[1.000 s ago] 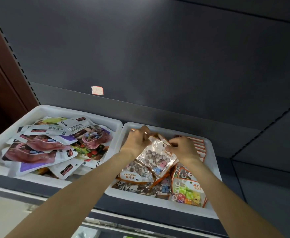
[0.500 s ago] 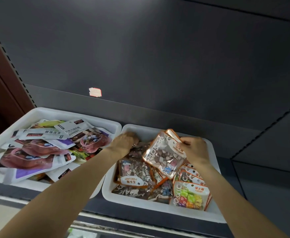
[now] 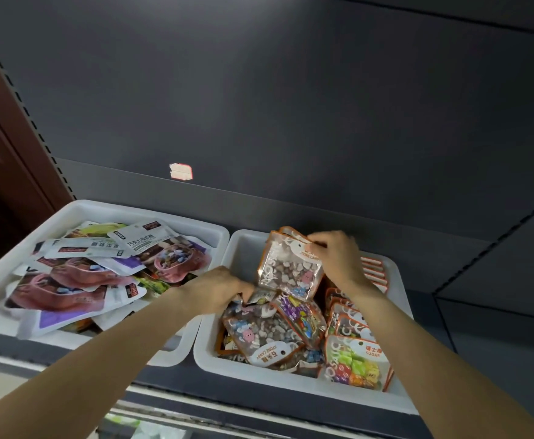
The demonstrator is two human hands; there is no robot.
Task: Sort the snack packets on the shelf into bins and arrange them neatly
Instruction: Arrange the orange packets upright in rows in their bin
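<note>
Right hand [image 3: 338, 264] pinches glossy clear-fronted candy pouch [image 3: 288, 270] above white plastic bin [image 3: 243, 248].

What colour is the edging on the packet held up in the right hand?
Orange edging on the stone candy packet, head view.

Both bins [image 3: 79, 210] are plain white against a dark grey shelf back [image 3: 291, 106]. The left bin's packets [image 3: 69, 280] are white with purple and pink-brown pictures. The right bin's pouches [image 3: 291, 267] are clear, orange-edged, showing brown-and-white candy or multicoloured sweets [image 3: 354, 365].
</note>
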